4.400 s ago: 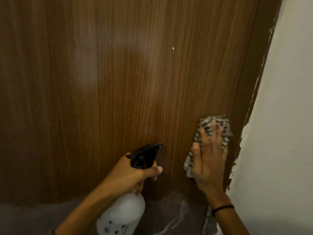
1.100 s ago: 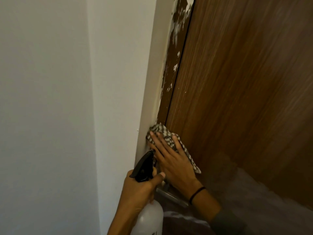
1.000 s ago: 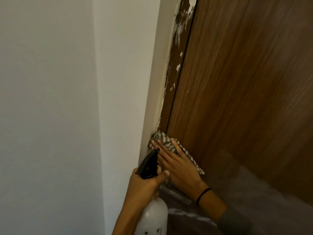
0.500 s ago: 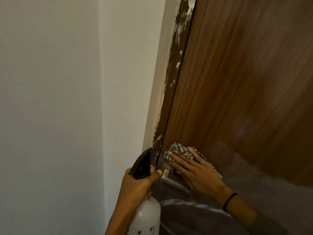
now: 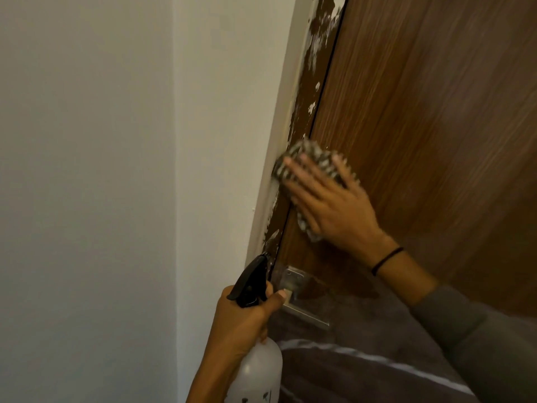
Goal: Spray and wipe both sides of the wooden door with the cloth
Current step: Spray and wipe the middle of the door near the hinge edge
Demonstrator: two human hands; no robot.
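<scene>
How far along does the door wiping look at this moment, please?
Done: hard to tell; the wooden door shows no clear wiped patch. In hand: the right hand presses the cloth flat at the door's edge, by the chipped frame, above the metal plate, while the left hand grips the spray bottle. Left: likely the panel further right, and the other side, which is out of view.

The wooden door shows warm brown with fine darker grain lines, beside a dark brown door frame flecked with white paint and an off-white wall. The cloth is checked black and white; the spray bottle is translucent white with small dark marks and a black trigger head. The wristband is black, the sleeve grey.
</scene>
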